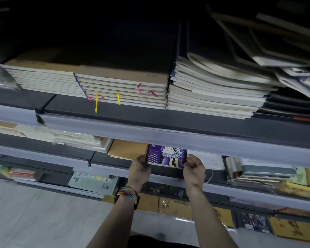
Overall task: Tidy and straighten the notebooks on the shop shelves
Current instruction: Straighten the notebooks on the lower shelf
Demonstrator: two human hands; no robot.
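The left hand (139, 169) and right hand (194, 168) each clamp a near corner of a purple illustrated notebook (166, 156) lying on the second shelf (104, 159), between a brown kraft notebook (127, 149) and a white notebook (208, 159). The upper shelf (168, 122) holds notebook stacks (125, 86).

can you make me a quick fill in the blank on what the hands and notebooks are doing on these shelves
1. Both hands, left hand and right hand, grip the ____-covered illustrated notebook at its front corners.
2. The plain brown kraft notebook lies to that notebook's ____.
3. The multicoloured beaded bracelets sit on the ____ wrist.
4. Yellow and ____ ribbon bookmarks hang from the upper-shelf stack of cream-edged notebooks.

Missing words: purple; left; left; pink
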